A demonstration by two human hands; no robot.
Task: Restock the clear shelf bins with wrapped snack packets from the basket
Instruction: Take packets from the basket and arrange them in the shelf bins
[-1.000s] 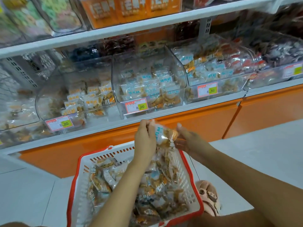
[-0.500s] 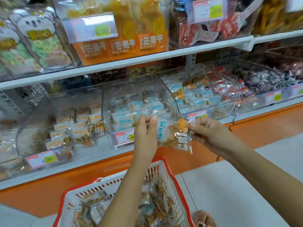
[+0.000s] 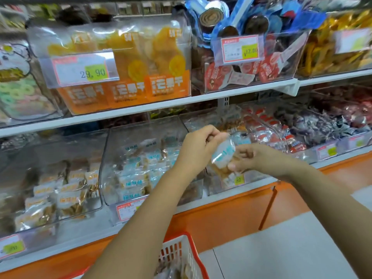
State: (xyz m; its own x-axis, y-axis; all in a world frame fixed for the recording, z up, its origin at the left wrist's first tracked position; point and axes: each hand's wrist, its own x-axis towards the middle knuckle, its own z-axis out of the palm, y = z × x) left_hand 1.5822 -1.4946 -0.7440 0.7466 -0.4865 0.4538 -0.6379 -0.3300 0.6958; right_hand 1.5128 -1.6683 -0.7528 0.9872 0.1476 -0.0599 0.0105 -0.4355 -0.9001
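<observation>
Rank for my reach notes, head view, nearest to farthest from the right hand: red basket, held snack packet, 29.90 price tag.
1. snack packet, pinched in the right hand.
2. red basket, below, to its left.
3. 29.90 price tag, upper shelf, far left.

You are getting bright, even light with faint shadows, while glare is whitening the clear bins (image 3: 124,141) and a price label (image 3: 352,40), motion blur is softening everything, and the white shelf (image 3: 141,109) is bowing near the edges.
</observation>
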